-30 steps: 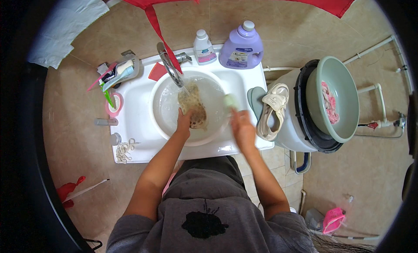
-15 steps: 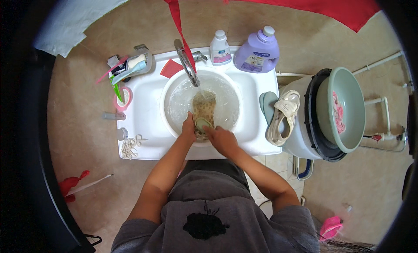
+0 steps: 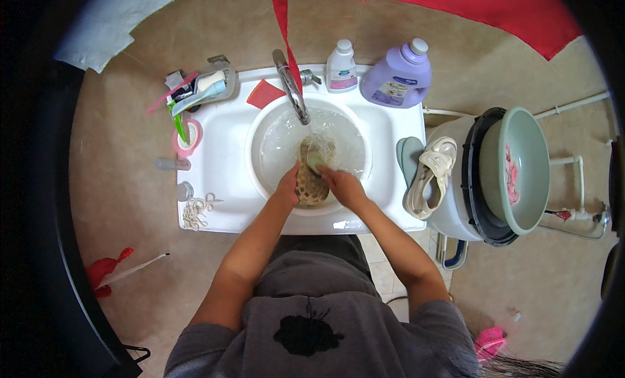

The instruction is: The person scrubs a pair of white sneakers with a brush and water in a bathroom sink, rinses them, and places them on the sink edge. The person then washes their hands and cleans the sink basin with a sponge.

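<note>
Tan sole up, holds a wet shoe [image 3: 312,190] inside a round white basin [image 3: 253,150], close to the near rim, under running water from a shiny bent tap [image 3: 298,105]. Grips the shoe along its left side with the left hand [image 3: 288,184], bent around the edge. Cannot tell how tightly bent, with the tips out of sight behind the shoe. Holds a pale green brush [image 3: 316,162] against the sole with the right hand [image 3: 344,184], curled close around one end.

Around the basin, a big white sink [image 3: 218,144]. On the back edge, a white bottle [image 3: 342,72] next to a fat purple jug [image 3: 398,75]. By the tap, a flat red pad [image 3: 265,94] and a hanging red strap [image 3: 280,17].

On the left edge, a clear box [image 3: 224,90] of small things, a pink ring [image 3: 178,144] and a loose pile of white shoelaces [image 3: 196,212].

On the right, a cream shoe [image 3: 441,158] just beside grey-green insoles [image 3: 410,158]. Past that, a white tub [image 3: 450,210] and a green basin [image 3: 535,183] with a pink and white bundle [image 3: 512,176] inside.
</note>
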Action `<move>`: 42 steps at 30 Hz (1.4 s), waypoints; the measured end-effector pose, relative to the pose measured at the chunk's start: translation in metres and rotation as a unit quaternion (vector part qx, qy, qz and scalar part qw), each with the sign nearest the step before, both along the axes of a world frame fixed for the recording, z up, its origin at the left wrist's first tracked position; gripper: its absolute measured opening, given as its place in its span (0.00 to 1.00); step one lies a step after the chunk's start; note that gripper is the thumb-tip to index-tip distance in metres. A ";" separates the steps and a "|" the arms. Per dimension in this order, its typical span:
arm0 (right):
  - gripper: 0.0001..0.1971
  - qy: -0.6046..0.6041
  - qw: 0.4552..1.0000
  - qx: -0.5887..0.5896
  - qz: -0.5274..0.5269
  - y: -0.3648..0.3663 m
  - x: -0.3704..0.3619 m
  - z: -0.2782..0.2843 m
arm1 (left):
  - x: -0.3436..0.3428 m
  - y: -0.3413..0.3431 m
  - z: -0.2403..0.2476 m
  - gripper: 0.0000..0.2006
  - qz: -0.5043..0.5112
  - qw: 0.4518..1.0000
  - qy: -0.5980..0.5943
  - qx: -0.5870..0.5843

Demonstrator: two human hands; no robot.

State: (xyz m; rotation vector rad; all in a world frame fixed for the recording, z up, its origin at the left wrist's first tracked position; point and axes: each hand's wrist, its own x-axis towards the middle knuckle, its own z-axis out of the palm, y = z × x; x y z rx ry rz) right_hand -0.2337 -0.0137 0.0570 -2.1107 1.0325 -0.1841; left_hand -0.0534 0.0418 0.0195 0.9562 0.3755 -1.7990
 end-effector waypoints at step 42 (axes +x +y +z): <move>0.27 -0.287 0.731 0.504 -0.359 -0.050 -0.009 -0.020 | -0.072 0.000 0.049 0.23 -0.216 0.413 -0.828 -0.310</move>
